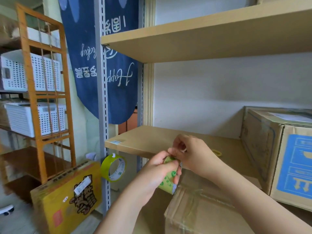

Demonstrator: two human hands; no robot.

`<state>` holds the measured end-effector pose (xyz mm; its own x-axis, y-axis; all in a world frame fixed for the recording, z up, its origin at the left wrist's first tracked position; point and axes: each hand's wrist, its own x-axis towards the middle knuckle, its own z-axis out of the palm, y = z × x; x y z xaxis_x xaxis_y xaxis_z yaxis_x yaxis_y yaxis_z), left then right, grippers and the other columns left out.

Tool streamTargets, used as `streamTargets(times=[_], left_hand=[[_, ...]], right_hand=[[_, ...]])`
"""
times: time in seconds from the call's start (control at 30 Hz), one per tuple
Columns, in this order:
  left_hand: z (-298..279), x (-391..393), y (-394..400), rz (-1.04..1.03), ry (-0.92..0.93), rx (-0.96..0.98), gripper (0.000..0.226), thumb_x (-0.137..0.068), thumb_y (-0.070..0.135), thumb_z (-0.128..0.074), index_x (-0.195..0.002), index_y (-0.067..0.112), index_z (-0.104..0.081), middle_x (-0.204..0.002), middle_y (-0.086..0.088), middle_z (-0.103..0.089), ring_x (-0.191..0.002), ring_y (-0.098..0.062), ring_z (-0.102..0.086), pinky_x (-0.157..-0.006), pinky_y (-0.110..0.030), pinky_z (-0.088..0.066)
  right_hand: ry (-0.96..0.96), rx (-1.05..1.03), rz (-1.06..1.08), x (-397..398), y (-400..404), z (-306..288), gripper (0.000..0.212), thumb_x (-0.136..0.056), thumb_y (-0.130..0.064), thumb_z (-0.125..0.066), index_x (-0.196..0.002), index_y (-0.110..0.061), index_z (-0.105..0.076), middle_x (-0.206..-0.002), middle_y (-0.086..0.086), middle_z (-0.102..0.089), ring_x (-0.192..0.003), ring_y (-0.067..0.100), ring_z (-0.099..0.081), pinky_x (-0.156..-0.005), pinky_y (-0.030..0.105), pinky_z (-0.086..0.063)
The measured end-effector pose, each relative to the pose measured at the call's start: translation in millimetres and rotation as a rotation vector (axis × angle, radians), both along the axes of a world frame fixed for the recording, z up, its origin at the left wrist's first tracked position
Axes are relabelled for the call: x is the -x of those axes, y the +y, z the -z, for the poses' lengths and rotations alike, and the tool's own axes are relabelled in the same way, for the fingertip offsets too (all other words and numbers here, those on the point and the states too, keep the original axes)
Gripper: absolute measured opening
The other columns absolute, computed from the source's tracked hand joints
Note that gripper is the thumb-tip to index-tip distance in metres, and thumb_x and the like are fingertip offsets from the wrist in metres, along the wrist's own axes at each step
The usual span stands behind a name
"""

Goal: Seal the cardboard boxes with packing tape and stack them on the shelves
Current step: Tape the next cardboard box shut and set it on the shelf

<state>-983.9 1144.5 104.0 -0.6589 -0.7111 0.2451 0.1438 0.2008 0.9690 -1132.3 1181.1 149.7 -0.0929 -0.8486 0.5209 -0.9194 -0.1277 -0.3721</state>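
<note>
My left hand [157, 171] grips a roll of yellowish packing tape [168, 181], held just above the near left corner of a plain cardboard box [202, 210] that lies low in front of me with clear tape across its top. My right hand [190, 151] pinches at the top edge of the roll, where the tape's end is. A larger cardboard box with a blue print [276, 149] stands on the wooden shelf [145, 141] to the right. A second tape roll [114, 168] hangs on the grey shelf upright [102, 98].
A flat yellow printed carton [67, 196] leans by the upright at lower left. Behind it an orange wooden rack [33, 98] holds white perforated baskets [32, 71]. A blue cloth banner [108, 65] hangs left of the shelving. A higher shelf board [202, 34] spans above.
</note>
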Motion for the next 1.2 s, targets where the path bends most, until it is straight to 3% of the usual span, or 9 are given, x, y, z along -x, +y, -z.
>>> streamTargets(times=[0.13,0.3,0.57,0.67,0.77,0.87,0.97,1.1,1.2], left_hand=[[-3.1,2.1,-0.4,0.002,-0.013,-0.032,0.015,-0.1,0.006,-0.053,-0.114,0.003,-0.059,-0.073,-0.003,-0.063,-0.058,-0.018,-0.055,-0.063,-0.024,-0.049],[-9.2,1.2,-1.4,0.085,-0.009,-0.322,0.002,-0.099,0.007,-0.058,-0.099,0.006,-0.057,-0.069,-0.007,-0.063,-0.055,-0.016,-0.057,-0.054,-0.024,-0.05],[14.1,16.0,-30.3,-0.153,-0.233,-0.325,0.02,-0.098,0.025,-0.062,-0.091,0.008,-0.057,-0.064,-0.006,-0.066,-0.055,-0.018,-0.06,-0.072,-0.031,-0.055],[26.5,30.9,-43.2,-0.219,-0.247,-0.283,0.02,-0.098,0.03,-0.061,-0.097,0.01,-0.062,-0.065,-0.003,-0.07,-0.058,-0.017,-0.065,-0.081,-0.033,-0.056],[36.0,33.2,-49.7,-0.224,-0.196,-0.285,0.022,-0.094,0.035,-0.068,-0.102,0.015,-0.069,-0.08,0.0,-0.077,-0.073,-0.017,-0.073,-0.077,-0.034,-0.058],[45.3,30.2,-52.6,-0.345,-0.217,-0.183,0.034,-0.085,0.045,-0.074,-0.108,0.021,-0.069,-0.103,0.003,-0.075,-0.099,-0.019,-0.07,-0.097,-0.039,-0.054],[49.8,27.9,-48.6,-0.473,-0.224,-0.106,0.048,-0.087,0.051,-0.069,-0.118,0.017,-0.055,-0.115,0.003,-0.061,-0.106,-0.016,-0.059,-0.089,-0.03,-0.044],[83.8,6.7,-25.4,-0.813,-0.059,-0.19,0.02,-0.1,0.037,-0.052,-0.11,0.019,-0.049,-0.1,0.003,-0.059,-0.097,-0.023,-0.057,-0.082,-0.034,-0.043],[147.2,-1.9,8.1,-0.879,-0.357,0.038,0.013,-0.097,0.015,-0.051,-0.107,0.019,-0.058,-0.107,-0.004,-0.064,-0.098,-0.026,-0.058,-0.082,-0.038,-0.047]], right_hand=[[-0.117,-0.022,-0.011,1.9,-3.9,-5.2,0.019,-0.08,-0.023,-0.079,-0.074,-0.026,-0.061,-0.073,-0.01,-0.067,-0.068,0.001,-0.061,-0.054,0.007,-0.041],[-0.08,-0.078,-0.014,1.0,-9.1,-8.9,0.017,-0.073,-0.019,-0.083,-0.067,-0.021,-0.068,-0.063,-0.006,-0.068,-0.055,0.003,-0.056,-0.047,0.011,-0.04],[0.014,-0.05,0.02,7.0,-33.6,-1.5,0.025,-0.073,-0.013,-0.08,-0.062,-0.025,-0.061,-0.069,-0.008,-0.065,-0.07,0.014,-0.061,-0.063,0.029,-0.05],[-0.036,-0.079,0.091,23.6,-45.0,11.1,0.024,-0.075,-0.035,-0.084,-0.086,-0.023,-0.066,-0.102,-0.009,-0.054,-0.093,0.013,-0.055,-0.074,0.026,-0.045],[-0.036,-0.087,0.226,32.8,-53.8,16.5,0.063,-0.074,-0.051,-0.08,-0.121,-0.018,-0.055,-0.127,-0.002,-0.041,-0.111,0.021,-0.053,-0.087,0.028,-0.043],[0.195,0.068,0.191,16.5,-61.1,24.1,0.056,-0.081,-0.05,-0.071,-0.128,-0.025,-0.055,-0.132,-0.006,-0.049,-0.118,0.023,-0.051,-0.087,0.033,-0.039],[0.273,0.049,0.209,3.4,-58.9,24.5,0.049,-0.091,-0.047,-0.06,-0.135,-0.026,-0.055,-0.14,-0.007,-0.048,-0.129,0.021,-0.041,-0.101,0.035,-0.032],[0.366,0.364,0.12,1.9,-10.6,41.5,0.015,-0.092,-0.017,-0.059,-0.105,-0.016,-0.067,-0.098,0.0,-0.065,-0.09,0.022,-0.059,-0.071,0.033,-0.043],[0.394,0.392,0.077,14.6,48.8,104.1,0.007,-0.088,-0.023,-0.053,-0.085,-0.017,-0.057,-0.074,-0.005,-0.058,-0.067,0.016,-0.053,-0.053,0.026,-0.033]])
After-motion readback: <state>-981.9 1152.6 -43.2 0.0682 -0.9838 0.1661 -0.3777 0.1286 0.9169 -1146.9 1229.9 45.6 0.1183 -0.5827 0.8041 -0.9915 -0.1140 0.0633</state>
